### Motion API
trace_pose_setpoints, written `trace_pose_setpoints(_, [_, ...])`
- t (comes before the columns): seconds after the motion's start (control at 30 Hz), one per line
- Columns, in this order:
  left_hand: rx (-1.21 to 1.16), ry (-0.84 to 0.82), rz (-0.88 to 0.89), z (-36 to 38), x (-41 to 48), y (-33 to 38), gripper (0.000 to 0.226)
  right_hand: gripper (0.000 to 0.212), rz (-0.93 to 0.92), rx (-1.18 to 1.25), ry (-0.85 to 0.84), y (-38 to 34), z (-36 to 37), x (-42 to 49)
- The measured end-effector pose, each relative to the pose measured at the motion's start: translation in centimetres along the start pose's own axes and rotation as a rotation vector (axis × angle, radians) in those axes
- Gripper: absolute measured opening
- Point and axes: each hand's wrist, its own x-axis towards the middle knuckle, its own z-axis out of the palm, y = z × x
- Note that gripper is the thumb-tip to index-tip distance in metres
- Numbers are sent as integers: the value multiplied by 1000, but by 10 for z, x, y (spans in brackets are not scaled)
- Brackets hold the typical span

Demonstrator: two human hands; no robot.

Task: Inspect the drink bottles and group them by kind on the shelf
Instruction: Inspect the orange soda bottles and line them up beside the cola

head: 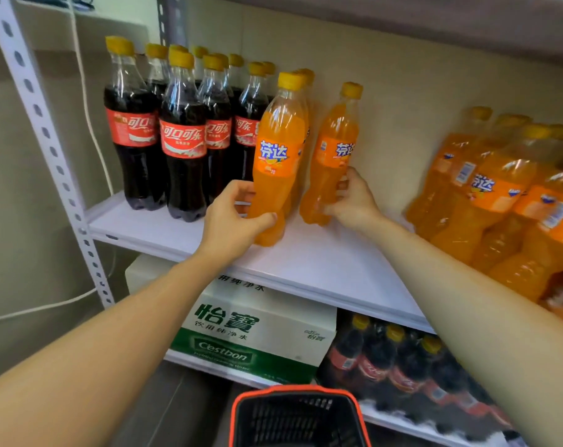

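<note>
On shelf (pixel 322 266), orange bottle (pixel 278 150) in left hand (pixel 231 217) near-vertical, cap-up.

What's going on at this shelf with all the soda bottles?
A person is sorting soft drinks on a white shelf. Their left hand grips an orange soda bottle right beside the group of cola bottles. Their right hand grips a second orange bottle just to the right of it. More orange bottles cluster further right. Below are a water carton and a basket.
</note>
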Motion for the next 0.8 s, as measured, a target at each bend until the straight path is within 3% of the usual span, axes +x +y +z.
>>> trace_pose_setpoints(0.1, [-3,14,-1,2,-2,-1,47,47,11,42,35,25,10,1])
trace_pose_setpoints(0.33, [29,48,44,2,-6,-4,47,36,-48,-57,214,41,25,38])
trace_pose_setpoints(0.57, [114,98,83,6,-9,-8,40,47,-14,-162,277,42,38,64])
trace_pose_setpoints(0.7, [160,127,114,8,-12,-10,48,56,39,-186,276,42,36,69])
trace_pose_setpoints(0.8, [181,120,114,9,-14,-8,53,78,90,-127,179,40,29,57])
